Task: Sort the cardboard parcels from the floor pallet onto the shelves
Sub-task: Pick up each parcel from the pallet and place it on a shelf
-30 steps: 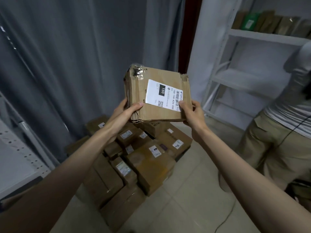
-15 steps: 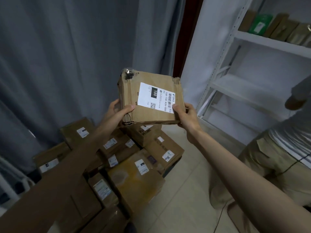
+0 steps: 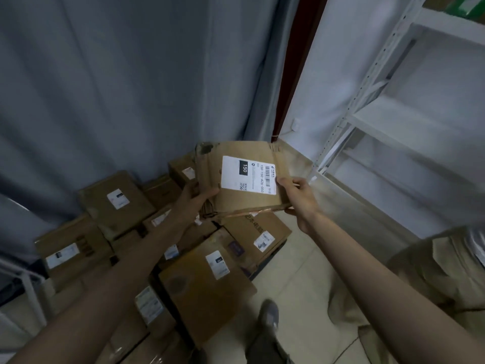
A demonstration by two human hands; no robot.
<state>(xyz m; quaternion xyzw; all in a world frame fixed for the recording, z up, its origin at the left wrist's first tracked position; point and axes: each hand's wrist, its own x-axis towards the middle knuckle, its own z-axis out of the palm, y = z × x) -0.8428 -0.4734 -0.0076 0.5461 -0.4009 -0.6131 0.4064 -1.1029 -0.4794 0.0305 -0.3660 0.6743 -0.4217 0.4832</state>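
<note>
I hold a worn cardboard parcel (image 3: 236, 200) with a white label marked 150 in front of me, above the pile. My left hand (image 3: 195, 199) grips its left edge, thumb on top. My right hand (image 3: 298, 199) grips its right edge, thumb on the label's corner. Below lies a heap of several labelled cardboard parcels (image 3: 204, 285) on the floor. White metal shelves (image 3: 409, 127) stand at the right, their lower boards bare.
Grey curtains (image 3: 131, 88) hang behind the pile. Another person in khaki trousers (image 3: 433, 271) stands at the right, close to the shelves. A white rack's frame (image 3: 23, 279) shows at the far left. My shoe (image 3: 267, 316) stands on the tiled floor beside the pile.
The view has tilted downward and swung left, so the parcel sits lower in frame. Both hands keep their grip. The other person has slid toward the lower right edge.
</note>
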